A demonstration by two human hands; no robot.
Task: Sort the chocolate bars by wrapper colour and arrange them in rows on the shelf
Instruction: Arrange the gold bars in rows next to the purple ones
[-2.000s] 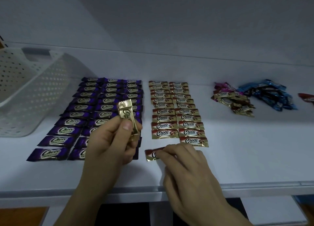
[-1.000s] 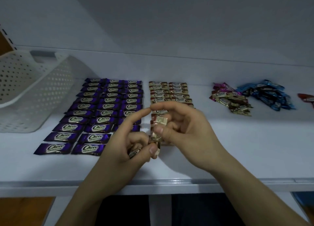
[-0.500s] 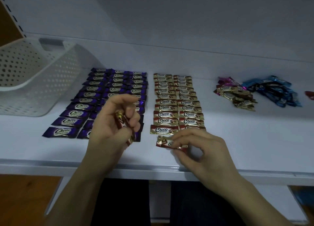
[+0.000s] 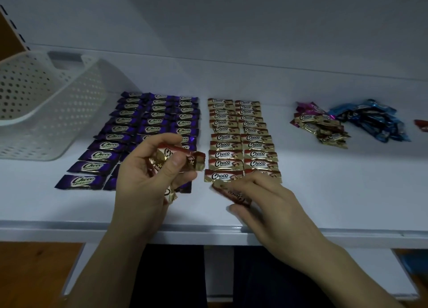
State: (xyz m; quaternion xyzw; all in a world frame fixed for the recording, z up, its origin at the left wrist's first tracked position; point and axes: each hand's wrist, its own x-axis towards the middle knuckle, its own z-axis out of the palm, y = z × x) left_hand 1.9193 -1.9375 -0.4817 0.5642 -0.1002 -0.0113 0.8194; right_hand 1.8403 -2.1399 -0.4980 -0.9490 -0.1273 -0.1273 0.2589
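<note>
Two bare hands work near the front edge of the white shelf (image 4: 347,192). Left hand (image 4: 148,180) curls round a small bunch of gold bars (image 4: 195,163), with the thumb pinning the top one. Right hand (image 4: 271,201) pinches a single gold bar (image 4: 232,194) down at the shelf, at six o'clock of the two gold rows (image 4: 240,141). Purple rows (image 4: 139,127) lie at nine o'clock of those. A loose mixed heap (image 4: 322,127) sits at two o'clock and a white basket (image 4: 46,104) at ten.

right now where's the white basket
In the head view, the white basket sits at the far left of the shelf, just left of the purple bars.
</note>
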